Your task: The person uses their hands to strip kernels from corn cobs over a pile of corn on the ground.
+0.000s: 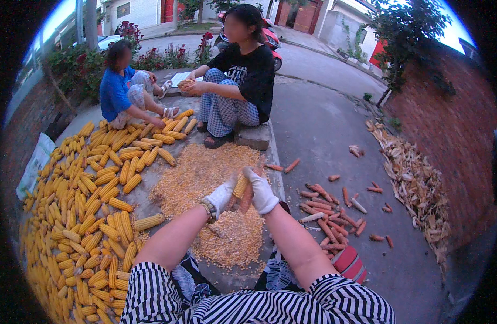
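Note:
My left hand [222,196], in a white glove, is closed round a yellow ear of corn [240,186]. Pressed against that ear is a reddish bare corn cob [247,199], gripped by my right hand [262,193], also in a white glove. Both hands are close together above a heap of loose corn kernels [227,240] between my legs. The kernels spread farther out toward a seated person in a black top [254,70]. Fingers partly cover the ear and the cob.
A large pile of yellow ears [92,216] covers the ground at left. Bare cobs [329,213] lie scattered at right, near a red-and-grey striped thing [350,264]. Dry husks [416,183] line the brick wall [448,124]. Another person in blue [118,89] sits at far left.

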{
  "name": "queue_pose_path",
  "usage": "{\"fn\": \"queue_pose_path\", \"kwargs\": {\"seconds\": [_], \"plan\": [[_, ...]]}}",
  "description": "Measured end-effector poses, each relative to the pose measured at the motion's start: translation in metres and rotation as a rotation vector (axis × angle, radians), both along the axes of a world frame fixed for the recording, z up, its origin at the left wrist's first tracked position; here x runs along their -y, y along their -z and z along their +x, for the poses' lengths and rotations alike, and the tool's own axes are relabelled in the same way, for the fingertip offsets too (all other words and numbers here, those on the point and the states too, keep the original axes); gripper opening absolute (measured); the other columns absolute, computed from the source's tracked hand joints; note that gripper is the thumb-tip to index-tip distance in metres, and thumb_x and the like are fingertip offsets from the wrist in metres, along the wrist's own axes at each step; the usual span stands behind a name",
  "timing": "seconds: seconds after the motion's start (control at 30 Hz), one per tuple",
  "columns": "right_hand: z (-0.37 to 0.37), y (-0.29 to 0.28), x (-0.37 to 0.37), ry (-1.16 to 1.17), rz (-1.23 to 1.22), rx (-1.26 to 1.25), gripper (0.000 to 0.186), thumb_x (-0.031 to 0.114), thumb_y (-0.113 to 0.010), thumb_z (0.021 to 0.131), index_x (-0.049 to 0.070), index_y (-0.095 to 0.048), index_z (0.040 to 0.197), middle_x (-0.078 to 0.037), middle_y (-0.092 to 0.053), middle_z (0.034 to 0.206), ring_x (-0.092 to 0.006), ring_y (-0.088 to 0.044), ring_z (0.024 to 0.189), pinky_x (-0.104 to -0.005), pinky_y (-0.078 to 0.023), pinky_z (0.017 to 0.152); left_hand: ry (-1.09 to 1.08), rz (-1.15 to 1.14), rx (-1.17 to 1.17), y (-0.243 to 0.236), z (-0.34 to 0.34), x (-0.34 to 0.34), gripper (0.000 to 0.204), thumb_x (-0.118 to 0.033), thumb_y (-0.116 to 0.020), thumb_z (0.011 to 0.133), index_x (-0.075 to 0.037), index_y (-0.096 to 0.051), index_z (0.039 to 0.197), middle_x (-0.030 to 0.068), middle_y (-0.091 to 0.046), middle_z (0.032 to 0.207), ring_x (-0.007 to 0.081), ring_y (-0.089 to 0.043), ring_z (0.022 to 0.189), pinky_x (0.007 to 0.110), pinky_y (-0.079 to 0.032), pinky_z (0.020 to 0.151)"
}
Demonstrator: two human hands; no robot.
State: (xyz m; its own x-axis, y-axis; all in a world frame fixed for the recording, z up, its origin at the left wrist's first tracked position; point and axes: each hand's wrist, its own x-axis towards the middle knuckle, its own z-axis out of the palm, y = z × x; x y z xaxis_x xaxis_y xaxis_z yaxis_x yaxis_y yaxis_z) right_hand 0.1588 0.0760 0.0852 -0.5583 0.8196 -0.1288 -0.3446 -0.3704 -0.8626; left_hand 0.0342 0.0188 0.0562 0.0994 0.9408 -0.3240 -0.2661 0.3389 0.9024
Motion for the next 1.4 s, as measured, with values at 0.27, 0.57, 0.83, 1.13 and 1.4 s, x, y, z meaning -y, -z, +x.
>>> {"fn": "queue_pose_path", "kwargs": {"seconds": [0.27, 0.57, 0.83, 1.13, 1.4], "plan": [[0.000, 0.015, -0.015, -0.046, 0.077, -0.057, 0.021, 0.025, -0.059, 0.085, 0.010, -0.053, 0.097, 0.000, -0.056, 0.087, -0.0137, -0.055, 0.079, -0.0281, -0.046, 0.071, -0.123, 0.064, -0.425, -0.017, 0.006, 0.000, 0.062, -0.065, -0.028, 0.085, -0.016, -0.050, 0.115, 0.0050, -0.062, 0.094, 0.0179, -0.061, 0.072, 0.034, -0.049, 0.055], [-0.005, 0.001, 0.005, -0.095, -0.018, -0.075, 0.033, 0.025, -0.057, 0.085, 0.007, -0.051, 0.113, -0.004, -0.055, 0.103, -0.0163, -0.050, 0.099, -0.0288, -0.039, 0.086, -0.205, -0.007, -0.062, -0.010, 0.009, -0.007, 0.058, -0.061, -0.035, 0.086, -0.013, -0.052, 0.113, 0.0067, -0.061, 0.091, 0.0186, -0.061, 0.069, 0.033, -0.050, 0.056], [-0.013, 0.005, 0.012, 0.085, 0.229, 0.048, 0.029, 0.024, -0.057, 0.086, 0.008, -0.054, 0.111, -0.001, -0.057, 0.100, -0.0125, -0.052, 0.088, -0.0255, -0.042, 0.076, -0.391, 0.104, -0.325, -0.008, 0.001, -0.007, 0.056, -0.051, -0.025, 0.092, -0.007, -0.057, 0.105, 0.0123, -0.062, 0.084, 0.0229, -0.062, 0.074, 0.036, -0.050, 0.059], [-0.012, 0.012, -0.002, 0.267, 0.318, 0.145, 0.046, 0.026, -0.059, 0.085, 0.005, -0.045, 0.123, -0.004, -0.053, 0.111, -0.0135, -0.050, 0.097, -0.0269, -0.042, 0.083, -0.147, -0.088, 0.063, -0.012, -0.016, -0.006, 0.061, -0.065, -0.034, 0.084, -0.013, -0.053, 0.110, 0.0034, -0.061, 0.087, 0.0171, -0.059, 0.067, 0.031, -0.049, 0.052], [0.004, 0.036, -0.039, -0.048, 0.233, 0.314, 0.045, 0.031, -0.055, 0.086, 0.006, -0.046, 0.122, -0.005, -0.054, 0.107, -0.0159, -0.053, 0.090, -0.0313, -0.046, 0.073, -0.180, -0.021, -0.052, -0.005, -0.018, 0.003, 0.043, -0.047, -0.033, 0.092, -0.011, -0.049, 0.111, 0.0057, -0.060, 0.087, 0.0171, -0.059, 0.063, 0.029, -0.047, 0.044]]}}
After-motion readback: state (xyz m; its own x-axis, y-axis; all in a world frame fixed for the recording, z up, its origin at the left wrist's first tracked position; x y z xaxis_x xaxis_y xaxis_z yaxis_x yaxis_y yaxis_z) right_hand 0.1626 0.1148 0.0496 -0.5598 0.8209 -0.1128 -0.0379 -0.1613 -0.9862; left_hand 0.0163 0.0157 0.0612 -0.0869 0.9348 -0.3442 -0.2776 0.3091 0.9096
